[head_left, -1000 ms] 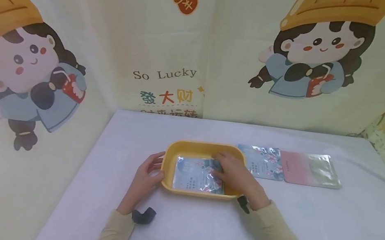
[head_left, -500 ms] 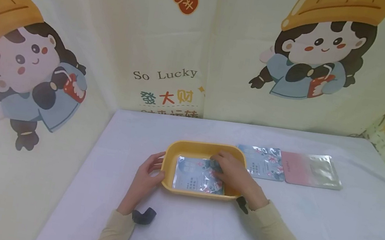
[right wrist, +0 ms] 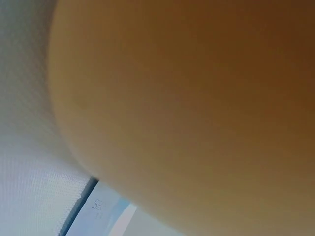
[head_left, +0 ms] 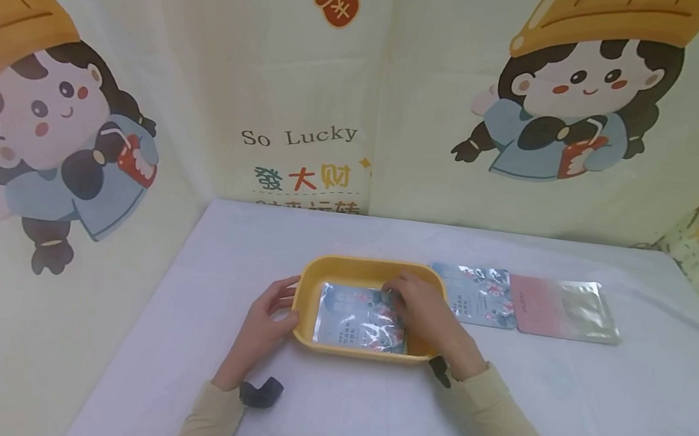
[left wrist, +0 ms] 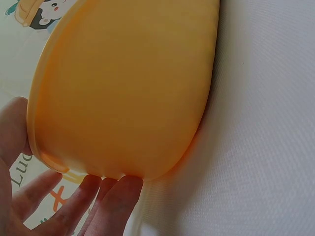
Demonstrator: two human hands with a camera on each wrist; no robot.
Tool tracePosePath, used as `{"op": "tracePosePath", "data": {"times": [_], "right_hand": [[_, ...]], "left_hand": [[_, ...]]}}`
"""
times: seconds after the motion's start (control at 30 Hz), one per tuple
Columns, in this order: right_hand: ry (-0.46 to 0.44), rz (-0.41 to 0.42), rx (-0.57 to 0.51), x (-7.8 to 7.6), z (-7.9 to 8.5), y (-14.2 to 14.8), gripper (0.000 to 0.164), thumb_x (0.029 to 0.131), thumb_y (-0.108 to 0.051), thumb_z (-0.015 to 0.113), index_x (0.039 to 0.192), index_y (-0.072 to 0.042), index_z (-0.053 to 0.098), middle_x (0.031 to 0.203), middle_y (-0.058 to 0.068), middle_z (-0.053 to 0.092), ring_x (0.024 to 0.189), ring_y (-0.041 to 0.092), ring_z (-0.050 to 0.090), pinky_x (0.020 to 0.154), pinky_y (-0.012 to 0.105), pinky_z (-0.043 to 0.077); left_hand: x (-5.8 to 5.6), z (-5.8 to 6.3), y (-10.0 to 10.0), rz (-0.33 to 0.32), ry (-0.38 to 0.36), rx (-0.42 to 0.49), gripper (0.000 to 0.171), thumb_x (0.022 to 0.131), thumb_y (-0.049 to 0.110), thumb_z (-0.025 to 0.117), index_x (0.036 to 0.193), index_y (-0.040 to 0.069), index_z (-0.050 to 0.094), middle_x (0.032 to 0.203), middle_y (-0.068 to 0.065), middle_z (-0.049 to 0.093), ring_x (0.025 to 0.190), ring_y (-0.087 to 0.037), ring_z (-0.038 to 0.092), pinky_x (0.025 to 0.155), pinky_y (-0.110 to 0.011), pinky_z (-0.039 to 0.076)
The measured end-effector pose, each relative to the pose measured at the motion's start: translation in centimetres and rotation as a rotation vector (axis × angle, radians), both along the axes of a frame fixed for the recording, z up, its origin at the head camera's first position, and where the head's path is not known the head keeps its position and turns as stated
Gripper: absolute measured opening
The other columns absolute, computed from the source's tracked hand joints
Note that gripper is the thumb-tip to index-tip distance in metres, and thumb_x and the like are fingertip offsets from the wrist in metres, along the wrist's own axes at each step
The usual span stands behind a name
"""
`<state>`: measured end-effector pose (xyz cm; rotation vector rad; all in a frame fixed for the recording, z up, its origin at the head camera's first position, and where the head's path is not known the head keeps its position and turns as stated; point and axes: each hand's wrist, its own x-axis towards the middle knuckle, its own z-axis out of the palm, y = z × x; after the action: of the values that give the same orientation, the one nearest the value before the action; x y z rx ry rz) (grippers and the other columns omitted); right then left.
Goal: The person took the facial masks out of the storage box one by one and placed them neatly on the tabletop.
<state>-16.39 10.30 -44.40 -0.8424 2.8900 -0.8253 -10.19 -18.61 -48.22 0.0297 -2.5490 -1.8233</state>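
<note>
A yellow plastic basin (head_left: 343,350) stands on the white-covered table. Inside lies a shiny blue sheet mask packet (head_left: 348,316) with a floral print. My left hand (head_left: 265,330) rests against the basin's left end. In the left wrist view, its thumb touches the rim and its fingertips (left wrist: 125,189) touch the outer wall. My right hand (head_left: 426,316) reaches over the basin's right side, with fingers bent at the packet's upper right corner. Its fingertips are hidden, so whether they pinch the packet is unclear. The right wrist view shows mostly the basin's blurred outer wall (right wrist: 162,108).
Right of the basin, another blue packet (head_left: 486,299) lies flat, partly hidden behind basin and hand. A pink and silver packet (head_left: 569,309) lies beside it. Cloth walls (head_left: 407,196) with cartoon prints enclose the table's back and sides.
My right hand's fingers have bent and drawn together over the packet, where they were more spread before. The left hand and basin have stayed in place.
</note>
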Motion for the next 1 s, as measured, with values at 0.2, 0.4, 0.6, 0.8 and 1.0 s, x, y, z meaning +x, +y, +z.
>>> {"op": "tracePosePath", "data": {"times": [0.2,0.4,0.6,0.8,1.0], "right_hand": [[0.001,0.011,-0.035,-0.3,-0.1,0.1,0.018,0.090,-0.004,0.069,0.107,-0.008,0.072,0.104,0.004,0.067,0.095,0.017,0.061,0.090,0.035,0.056],[-0.016,0.037,-0.090,-0.6,0.2,0.4,0.019,0.091,-0.002,0.066,0.108,-0.008,0.072,0.106,0.004,0.068,0.098,0.018,0.062,0.090,0.036,0.056],[-0.012,0.081,-0.152,-0.6,0.5,0.9,0.019,0.091,0.000,0.065,0.108,-0.007,0.071,0.105,0.004,0.068,0.099,0.019,0.063,0.091,0.038,0.056],[0.005,0.105,-0.180,-0.7,1.0,1.2,0.020,0.091,0.002,0.064,0.107,-0.007,0.070,0.106,0.004,0.069,0.097,0.020,0.062,0.088,0.038,0.056],[-0.048,0.088,-0.211,-0.6,1.5,1.6,0.022,0.091,0.002,0.063,0.109,-0.008,0.070,0.110,0.004,0.068,0.097,0.019,0.060,0.086,0.036,0.057]], "left_hand": [[0.0,0.1,0.0,0.002,0.002,0.011,0.060,0.086,0.005,0.064,0.141,0.026,0.051,0.134,-0.007,0.058,0.122,-0.026,0.058,0.097,-0.037,0.055],[-0.1,0.1,0.0,0.011,-0.010,0.004,0.060,0.086,0.006,0.064,0.141,0.027,0.052,0.134,-0.005,0.058,0.122,-0.025,0.057,0.099,-0.039,0.054],[-0.2,0.1,0.0,0.013,-0.012,0.000,0.061,0.085,0.006,0.064,0.141,0.026,0.051,0.135,-0.006,0.058,0.123,-0.026,0.058,0.098,-0.040,0.055],[-0.2,-0.1,-0.1,-0.001,0.023,0.001,0.061,0.083,0.006,0.063,0.141,0.022,0.052,0.132,-0.009,0.059,0.120,-0.028,0.059,0.095,-0.035,0.056],[-0.1,0.1,-0.1,0.003,0.003,0.005,0.061,0.084,0.005,0.063,0.140,0.026,0.052,0.133,-0.007,0.059,0.121,-0.027,0.059,0.097,-0.038,0.055]]}}
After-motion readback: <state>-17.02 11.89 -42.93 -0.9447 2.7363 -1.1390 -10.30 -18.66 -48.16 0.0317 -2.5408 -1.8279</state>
